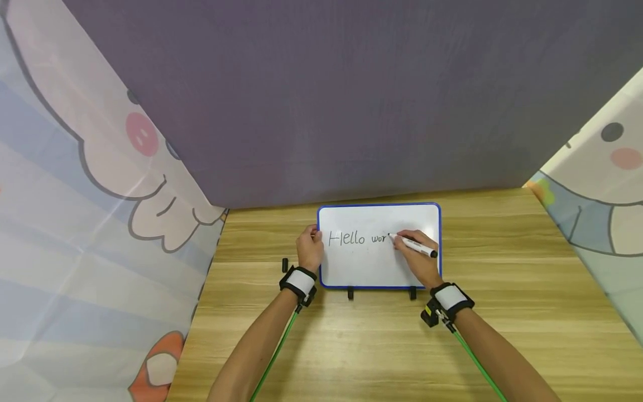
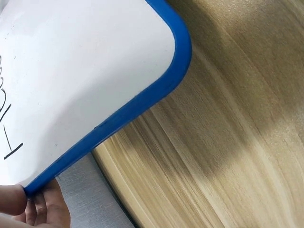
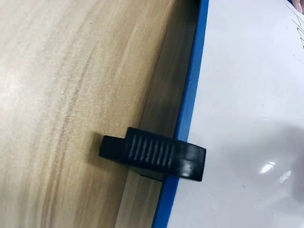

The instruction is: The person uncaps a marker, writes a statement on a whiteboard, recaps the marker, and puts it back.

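A whiteboard (image 1: 361, 268) with a blue frame stands on the wooden table, bearing the handwriting "Hello wor" in black. My left hand (image 1: 310, 249) pinches its left edge; in the left wrist view the thumb (image 2: 12, 199) lies on the front and the fingers curl behind the frame. My right hand (image 1: 421, 259) grips a white marker (image 1: 414, 245) with a black end, its tip at the board just after the "r". In the right wrist view the marker is out of sight, and a black stand foot (image 3: 166, 154) clasps the blue frame.
Two black feet (image 1: 350, 293) show under the board's lower edge. A small black cap (image 1: 284, 264) is on the table (image 1: 502, 268) left of the board. Behind rises a grey-purple panel (image 1: 321, 111); cartoon-printed sheets (image 1: 65, 251) flank both sides. Green cords (image 1: 276, 352) run along the forearms.
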### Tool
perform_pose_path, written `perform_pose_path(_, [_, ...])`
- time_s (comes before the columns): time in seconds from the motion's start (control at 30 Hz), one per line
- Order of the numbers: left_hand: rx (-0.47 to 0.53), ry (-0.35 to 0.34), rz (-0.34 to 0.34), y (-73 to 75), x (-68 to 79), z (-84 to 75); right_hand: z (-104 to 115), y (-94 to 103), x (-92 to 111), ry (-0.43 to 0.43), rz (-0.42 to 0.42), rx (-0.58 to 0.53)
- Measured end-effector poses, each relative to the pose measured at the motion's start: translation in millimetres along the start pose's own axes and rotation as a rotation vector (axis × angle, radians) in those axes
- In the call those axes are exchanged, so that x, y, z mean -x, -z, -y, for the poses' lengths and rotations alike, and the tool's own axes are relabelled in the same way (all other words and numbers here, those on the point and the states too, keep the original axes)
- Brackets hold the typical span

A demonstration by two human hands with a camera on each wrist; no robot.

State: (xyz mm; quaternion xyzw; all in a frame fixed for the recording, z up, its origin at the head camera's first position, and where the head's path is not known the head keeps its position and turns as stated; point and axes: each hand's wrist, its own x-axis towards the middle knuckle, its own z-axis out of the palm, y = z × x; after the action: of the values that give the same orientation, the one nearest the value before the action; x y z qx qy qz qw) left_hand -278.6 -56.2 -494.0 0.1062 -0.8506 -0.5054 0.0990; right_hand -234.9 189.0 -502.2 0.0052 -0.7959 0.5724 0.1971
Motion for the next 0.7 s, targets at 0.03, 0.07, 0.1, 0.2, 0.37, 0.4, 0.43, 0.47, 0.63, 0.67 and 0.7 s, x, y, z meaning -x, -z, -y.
perform_pose_path(0.03, [0.003, -0.001, 0.000, 0.0, -0.4, 0.3, -3.8, -0.4, 0.0, -0.001, 0.003, -0.003])
perform_pose_path(0.07, [0.004, -0.002, -0.001, -0.2, -0.7, 0.7, -7.8, -0.8, 0.2, -0.005, 0.006, -0.003])
perform_pose_path(0.1, [0.005, -0.004, -0.001, -0.4, -1.1, 1.1, -12.1, -1.1, 0.5, -0.009, 0.008, -0.003])
perform_pose_path(0.2, [0.007, -0.007, -0.003, -1.1, -2.1, 2.1, -19.8, -2.1, 3.1, -0.012, 0.003, 0.020])
perform_pose_path(0.37, [0.015, -0.003, -0.006, -1.5, -2.6, 1.4, -28.0, -2.7, 6.4, 0.041, -0.020, -0.008])
perform_pose_path(0.4, [0.015, -0.004, -0.007, -1.5, -2.6, 1.4, -29.9, -2.7, 6.8, 0.054, -0.026, -0.020])
perform_pose_path(0.43, [0.016, -0.004, -0.008, -1.5, -2.5, 1.3, -30.3, -2.4, 7.2, 0.063, -0.034, -0.021])
perform_pose_path(0.47, [0.016, -0.005, -0.009, -1.4, -2.3, 1.4, -30.7, -2.1, 7.4, 0.072, -0.042, -0.024])
perform_pose_path(0.63, [0.009, 0.001, -0.014, -1.4, -0.7, 0.6, -24.8, 2.8, 6.8, 0.079, -0.056, 0.016])
perform_pose_path(0.67, [0.009, 0.004, -0.014, -1.3, -0.3, 0.3, -24.1, 4.1, 6.0, 0.079, -0.056, 0.013])
perform_pose_path(0.7, [0.008, 0.006, -0.013, -1.4, 0.1, -0.2, -23.7, 5.7, 5.3, 0.076, -0.052, 0.009])
